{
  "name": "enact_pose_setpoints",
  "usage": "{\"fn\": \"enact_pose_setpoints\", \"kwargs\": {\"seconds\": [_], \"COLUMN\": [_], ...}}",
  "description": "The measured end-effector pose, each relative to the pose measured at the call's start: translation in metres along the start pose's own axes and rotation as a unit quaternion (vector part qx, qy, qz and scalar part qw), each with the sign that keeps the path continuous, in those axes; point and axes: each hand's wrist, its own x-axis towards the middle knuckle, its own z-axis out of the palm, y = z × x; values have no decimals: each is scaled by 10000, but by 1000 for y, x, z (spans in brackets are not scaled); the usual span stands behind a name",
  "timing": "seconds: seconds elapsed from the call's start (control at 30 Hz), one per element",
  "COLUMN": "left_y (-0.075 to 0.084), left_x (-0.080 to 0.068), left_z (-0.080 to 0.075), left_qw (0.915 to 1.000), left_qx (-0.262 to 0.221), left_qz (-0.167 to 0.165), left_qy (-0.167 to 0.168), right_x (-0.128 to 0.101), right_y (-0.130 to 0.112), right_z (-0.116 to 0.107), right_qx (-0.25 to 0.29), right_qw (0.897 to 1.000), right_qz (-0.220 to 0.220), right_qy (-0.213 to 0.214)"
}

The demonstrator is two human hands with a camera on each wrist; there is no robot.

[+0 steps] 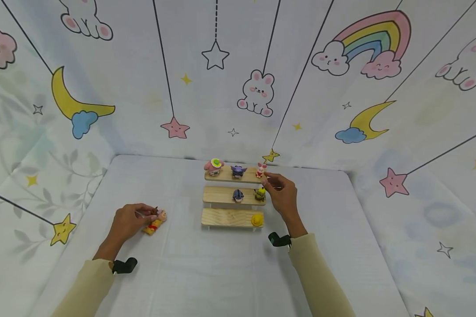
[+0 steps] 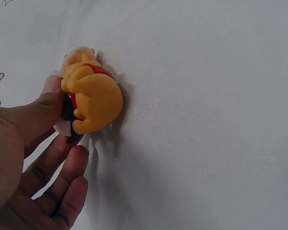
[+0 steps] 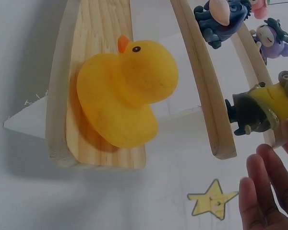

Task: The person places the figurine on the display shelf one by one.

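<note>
On the left of the table, my left hand [image 1: 128, 222] pinches a small dark brown and white figurine [image 2: 67, 109], mostly hidden by my fingers. Against it is a yellow Winnie the Pooh figurine [image 2: 103, 98] in a red shirt, with a peach-coloured figurine [image 1: 164, 215] at its far side. At the right end of the top shelf [image 1: 224, 177], the thumb and index finger of my right hand [image 1: 283, 193] pinch a red-and-white figurine with pink ears [image 1: 260, 170] low down. It stands upright. Below that hand is a yellow-headed Minion figurine [image 3: 266, 108].
The three-step wooden stand also bears a pink figurine with a green-and-yellow hat [image 1: 213, 167], a purple figurine [image 1: 238, 171], a blue Eeyore figurine [image 1: 238, 196] and a yellow rubber duck [image 3: 129, 96]. A printed cloth backdrop [image 1: 143, 88] rises behind the white table [image 1: 206, 273].
</note>
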Motion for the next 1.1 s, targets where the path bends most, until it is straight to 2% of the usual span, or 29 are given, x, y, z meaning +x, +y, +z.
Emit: {"fn": "enact_pose_setpoints", "kwargs": {"seconds": [0.13, 0.23, 0.57, 0.9, 1.1], "left_y": [-1, -1, 11, 39, 58], "left_x": [-3, -4, -2, -2, 1], "left_z": [0, -1, -6, -9, -4], "left_qw": [9998, 9998, 9970, 9907, 9863], "left_qx": [-84, -148, -250, -628, -884], "left_qz": [-19, -30, 162, 359, 554], "left_qy": [-157, -154, 720, 1156, 1278], "right_x": [0, 0, 1, 0, -1], "right_y": [-1, -1, -1, -1, -2], "right_z": [0, -1, -1, -1, -2], "right_qx": [15, 27, 11, 51, 150], "right_qw": [10000, 10000, 10000, 10000, 9998], "right_qz": [26, 32, -14, -2, -84], "right_qy": [5, -6, -26, -35, -69]}}
